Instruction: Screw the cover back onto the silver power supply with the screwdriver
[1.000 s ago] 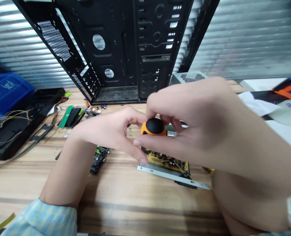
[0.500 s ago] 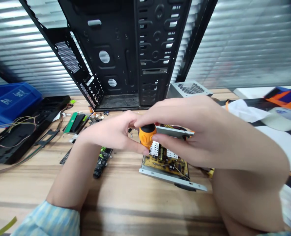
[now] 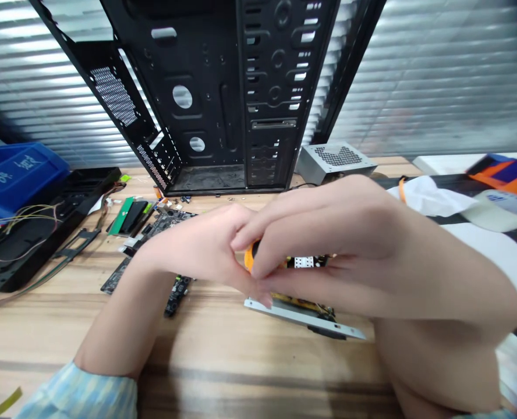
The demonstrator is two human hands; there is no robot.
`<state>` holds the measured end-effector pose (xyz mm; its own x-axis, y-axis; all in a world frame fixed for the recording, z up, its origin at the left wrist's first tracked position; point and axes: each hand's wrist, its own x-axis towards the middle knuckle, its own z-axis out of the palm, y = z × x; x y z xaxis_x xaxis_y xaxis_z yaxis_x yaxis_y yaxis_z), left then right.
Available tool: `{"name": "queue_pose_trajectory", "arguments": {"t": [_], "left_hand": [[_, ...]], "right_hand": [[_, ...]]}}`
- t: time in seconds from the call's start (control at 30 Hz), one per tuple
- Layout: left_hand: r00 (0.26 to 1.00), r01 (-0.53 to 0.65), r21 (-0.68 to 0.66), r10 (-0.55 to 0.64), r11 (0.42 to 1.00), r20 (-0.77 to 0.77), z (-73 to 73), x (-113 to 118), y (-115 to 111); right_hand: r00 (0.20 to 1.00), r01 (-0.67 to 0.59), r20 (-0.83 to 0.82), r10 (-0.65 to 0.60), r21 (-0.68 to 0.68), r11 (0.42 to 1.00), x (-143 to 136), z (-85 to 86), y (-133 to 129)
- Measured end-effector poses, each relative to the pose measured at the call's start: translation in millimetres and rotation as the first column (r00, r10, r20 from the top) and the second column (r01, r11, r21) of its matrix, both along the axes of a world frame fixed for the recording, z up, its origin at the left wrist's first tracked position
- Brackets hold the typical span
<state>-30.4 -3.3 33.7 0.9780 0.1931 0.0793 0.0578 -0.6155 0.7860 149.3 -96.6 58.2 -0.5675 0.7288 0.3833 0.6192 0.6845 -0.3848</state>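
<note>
Most of the orange-and-black screwdriver [image 3: 248, 259] is hidden between my hands; only part of its handle shows. My right hand [image 3: 346, 244] pinches the handle from above, its thumb and forefinger closed on it. From the other side my left hand [image 3: 210, 247] curls around the screwdriver, thumb pointing down and to the right; its other fingertips are hidden. Below both hands lies an opened power supply unit [image 3: 304, 319], its metal side and some of the yellow circuit board in sight. The screwdriver's tip cannot be seen.
A black computer case [image 3: 217, 110] stands behind my hands. A grey metal power supply box [image 3: 335, 162] is at its right. Leftward lie a motherboard [image 3: 162, 221], a green card [image 3: 121, 215], a black panel [image 3: 79, 201] and a blue bin [image 3: 18, 174]. White cloth [image 3: 437, 195] lies on the right.
My right hand has shifted its grip, and its fingers now cover more of the screwdriver handle. The left thumb sits slightly lower. The view has moved slightly.
</note>
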Motion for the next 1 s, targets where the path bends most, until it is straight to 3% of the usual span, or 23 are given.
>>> {"name": "queue_pose_trajectory", "arguments": {"t": [0.23,0.4,0.6,0.7,0.87,1.0], "left_hand": [[0.999,-0.039,0.034,0.04,0.999,-0.014,2.3,0,-1],[0.999,0.05,0.028,-0.05,0.998,-0.001,0.2,-1,5],[0.999,0.045,-0.002,-0.045,0.999,0.002,0.9,-2,6],[0.999,0.009,0.017,-0.01,1.0,0.035,0.8,-2,5],[0.995,-0.089,0.018,0.088,0.996,0.046,-4.8,-2,6],[0.989,-0.142,0.007,0.142,0.99,0.042,-9.4,-2,7]], "right_hand": [[0.998,-0.01,-0.067,0.0,-0.146,0.989,-2,0.9,2],[0.997,-0.071,0.001,0.073,-0.235,0.969,0,3.9,1],[0.991,-0.13,-0.046,0.124,-0.142,0.981,2,1.2,0],[0.998,-0.047,-0.042,0.044,-0.077,0.996,0,-1.2,-1],[0.969,0.226,0.079,-0.233,0.093,0.97,-6,-7.5,4],[0.943,0.286,0.126,-0.307,0.164,0.944,-10,-12.4,11]]}}
